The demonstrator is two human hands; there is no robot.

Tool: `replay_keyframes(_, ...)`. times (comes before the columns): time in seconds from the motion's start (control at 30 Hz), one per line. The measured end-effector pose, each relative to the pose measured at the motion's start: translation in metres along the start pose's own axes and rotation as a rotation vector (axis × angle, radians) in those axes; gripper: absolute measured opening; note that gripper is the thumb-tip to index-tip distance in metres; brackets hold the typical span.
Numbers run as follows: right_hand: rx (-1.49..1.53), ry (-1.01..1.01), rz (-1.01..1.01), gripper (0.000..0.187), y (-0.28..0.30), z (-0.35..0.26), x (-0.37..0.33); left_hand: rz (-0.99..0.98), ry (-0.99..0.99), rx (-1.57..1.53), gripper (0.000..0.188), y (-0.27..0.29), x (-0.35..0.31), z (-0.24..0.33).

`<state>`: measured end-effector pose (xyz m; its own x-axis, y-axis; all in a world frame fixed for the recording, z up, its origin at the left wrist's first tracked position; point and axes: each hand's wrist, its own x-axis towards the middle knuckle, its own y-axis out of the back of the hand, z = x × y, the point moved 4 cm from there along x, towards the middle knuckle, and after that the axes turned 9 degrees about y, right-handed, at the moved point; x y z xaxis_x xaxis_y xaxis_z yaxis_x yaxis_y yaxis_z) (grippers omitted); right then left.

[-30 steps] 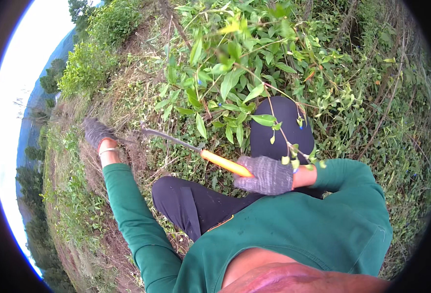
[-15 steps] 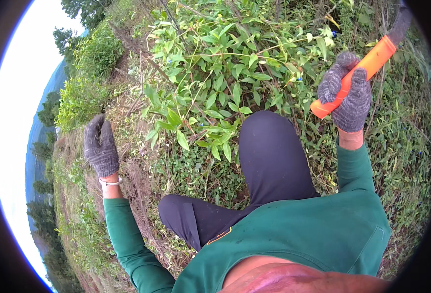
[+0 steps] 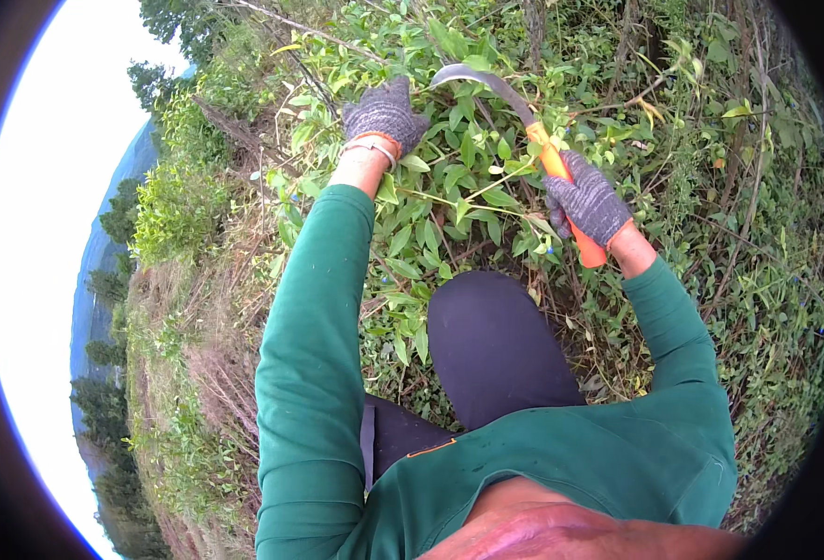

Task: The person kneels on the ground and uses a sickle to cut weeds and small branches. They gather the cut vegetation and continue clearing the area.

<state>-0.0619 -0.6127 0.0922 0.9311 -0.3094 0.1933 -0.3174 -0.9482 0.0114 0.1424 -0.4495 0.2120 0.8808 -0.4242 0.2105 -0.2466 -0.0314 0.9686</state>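
My right hand (image 3: 591, 198), in a grey knitted glove, is closed round the orange handle of a sickle (image 3: 544, 149). The sickle's curved grey blade points up and left, its tip close to my left hand. My left hand (image 3: 384, 119), gloved the same way, is in among the upper leaves of a bushy green plant (image 3: 449, 173). Only the back of that hand and the thumb side show; the fingers bend away into the leaves, and whether they grip a stem is hidden. The plant's leafy stems spread between both hands, just beyond my raised knee (image 3: 500, 341).
Thin woody stems (image 3: 645, 98) stick up at the right of the plant. A dry branch (image 3: 234, 126) leans at the left. Low weeds (image 3: 776, 373) cover the ground on the right. Dry grass (image 3: 188, 327) and a slope with trees lie to the left.
My left hand has moved up and right from the dry grass into the plant. My right hand has brought the sickle down and left, so its blade now shows over the leaves.
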Motion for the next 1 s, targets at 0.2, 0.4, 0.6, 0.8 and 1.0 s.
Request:
replay_keyframes(0.2,-0.585,0.265,0.093,0.031,-0.009,0.040,0.000,-0.044,-0.194,0.011,0.029,-0.023,-0.024,0.024)
replay_keyframes(0.4,-0.710,0.163,0.073,0.036,-0.010,0.058,-0.084,0.052,-0.133,0.051,0.028,-0.017,-0.026,-0.048)
replay_keyframes(0.6,-0.309,-0.132,0.276,0.024,0.039,0.053,-0.155,0.142,0.010,-0.307,0.039,-0.048,-0.069,-0.118)
replay_keyframes(0.8,-0.757,0.016,-0.181,0.029,-0.008,0.033,-0.094,-0.243,-0.011,-0.030,0.076,-0.027,-0.100,-0.069)
replay_keyframes(1.0,-0.602,0.473,-0.348,0.029,-0.049,0.070,-0.058,-0.370,-0.090,0.066,0.086,-0.033,-0.124,-0.069)
